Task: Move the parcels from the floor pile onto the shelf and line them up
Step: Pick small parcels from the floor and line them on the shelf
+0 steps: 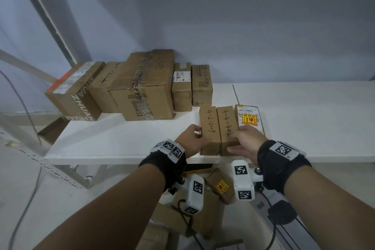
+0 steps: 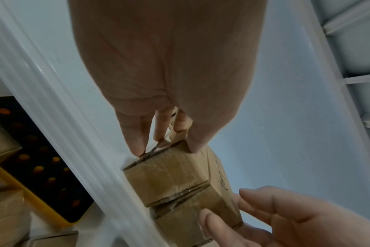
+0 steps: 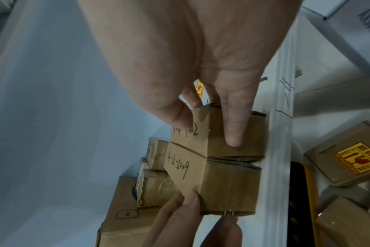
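Two small cardboard parcels stand side by side at the front edge of the white shelf. The left one is marked 4-2-2009. The right one is marked 4-4. My left hand grips the 4-2-2009 parcel, fingers down its left side and thumb on top. My right hand grips the 4-4 parcel, thumb on top and index finger on its near end. A parcel with a yellow-red label lies just right of them.
A row of larger cardboard parcels lines the back left of the shelf. Below the shelf edge, more parcels lie on the floor, one with a yellow-red label. A black cable and plug lie at the lower right.
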The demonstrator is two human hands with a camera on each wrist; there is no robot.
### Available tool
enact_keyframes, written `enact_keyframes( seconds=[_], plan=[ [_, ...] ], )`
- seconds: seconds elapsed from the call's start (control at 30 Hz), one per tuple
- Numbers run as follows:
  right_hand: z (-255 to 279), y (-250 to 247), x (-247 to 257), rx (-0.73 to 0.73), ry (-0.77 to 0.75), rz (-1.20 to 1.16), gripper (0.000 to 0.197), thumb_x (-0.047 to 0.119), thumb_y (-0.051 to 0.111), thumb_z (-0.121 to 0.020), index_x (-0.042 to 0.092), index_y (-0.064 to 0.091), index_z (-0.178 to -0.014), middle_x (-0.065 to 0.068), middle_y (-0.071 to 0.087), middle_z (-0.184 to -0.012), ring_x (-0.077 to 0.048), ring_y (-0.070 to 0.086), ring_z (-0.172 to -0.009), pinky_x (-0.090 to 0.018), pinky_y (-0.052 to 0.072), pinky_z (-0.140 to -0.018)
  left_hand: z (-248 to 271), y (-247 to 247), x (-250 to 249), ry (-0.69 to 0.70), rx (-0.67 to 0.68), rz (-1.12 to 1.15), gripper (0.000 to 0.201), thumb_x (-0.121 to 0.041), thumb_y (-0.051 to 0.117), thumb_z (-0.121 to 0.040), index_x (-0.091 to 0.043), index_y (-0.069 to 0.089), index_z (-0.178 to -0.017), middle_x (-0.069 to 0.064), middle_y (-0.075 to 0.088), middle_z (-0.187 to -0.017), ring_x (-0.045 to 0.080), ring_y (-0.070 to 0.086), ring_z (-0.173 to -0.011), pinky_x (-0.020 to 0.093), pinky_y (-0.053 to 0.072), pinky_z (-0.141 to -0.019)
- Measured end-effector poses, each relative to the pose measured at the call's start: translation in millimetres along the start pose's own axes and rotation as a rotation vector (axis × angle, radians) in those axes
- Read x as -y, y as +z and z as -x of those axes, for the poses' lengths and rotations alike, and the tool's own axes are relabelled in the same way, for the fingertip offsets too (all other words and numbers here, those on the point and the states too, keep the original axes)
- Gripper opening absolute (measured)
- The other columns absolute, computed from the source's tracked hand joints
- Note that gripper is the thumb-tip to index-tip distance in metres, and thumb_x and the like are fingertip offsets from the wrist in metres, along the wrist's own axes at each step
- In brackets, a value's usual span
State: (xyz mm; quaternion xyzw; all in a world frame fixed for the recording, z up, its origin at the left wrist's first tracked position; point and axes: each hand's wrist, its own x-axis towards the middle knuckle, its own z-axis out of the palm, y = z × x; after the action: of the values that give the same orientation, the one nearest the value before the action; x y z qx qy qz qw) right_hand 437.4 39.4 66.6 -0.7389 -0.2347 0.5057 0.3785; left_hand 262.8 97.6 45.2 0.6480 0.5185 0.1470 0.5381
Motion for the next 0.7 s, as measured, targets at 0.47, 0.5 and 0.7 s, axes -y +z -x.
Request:
enact_keyframes(
  seconds=[0.47,0.5,0.7],
  plan=[
    [-44,-27,18,-0.147,-0.137,0.018,0.036,-0.001,0.055,-0.091,0.008,0.059,-0.126,-0.007,0.063,-0.123,-0.023,0.058,-0.103,-0.014,0.048,-0.05,-63,32,-59,0.008,0.02,-0.201,0.039,-0.015,0.045,-0.1,-0.021,0.049,-0.138,0.021,0.068,-0.111,0.029,0.061,-0.073,0.039,0.058,-0.071],
    [-53,-29,21,-0.16,-0.139,0.004,0.035,-0.001,0.055,-0.091,0.008,0.06,-0.125,-0.008,0.063,-0.122,-0.025,0.06,-0.103,-0.019,0.053,-0.057,-70,32,-62,0.004,0.026,-0.167,0.043,-0.01,0.045,-0.099,-0.018,0.045,-0.141,0.021,0.065,-0.121,0.023,0.059,-0.07,0.035,0.058,-0.064],
    [-93,-36,46,-0.211,-0.193,0.051,0.036,0.008,0.062,-0.073,0.007,0.064,-0.109,-0.011,0.069,-0.107,-0.029,0.065,-0.098,-0.043,0.058,-0.086,-106,36,-79,-0.017,-0.034,0.005,0.04,-0.011,0.049,-0.096,-0.014,0.047,-0.135,0.006,0.057,-0.095,0.014,0.054,-0.062,0.027,0.052,-0.053]
  ],
)
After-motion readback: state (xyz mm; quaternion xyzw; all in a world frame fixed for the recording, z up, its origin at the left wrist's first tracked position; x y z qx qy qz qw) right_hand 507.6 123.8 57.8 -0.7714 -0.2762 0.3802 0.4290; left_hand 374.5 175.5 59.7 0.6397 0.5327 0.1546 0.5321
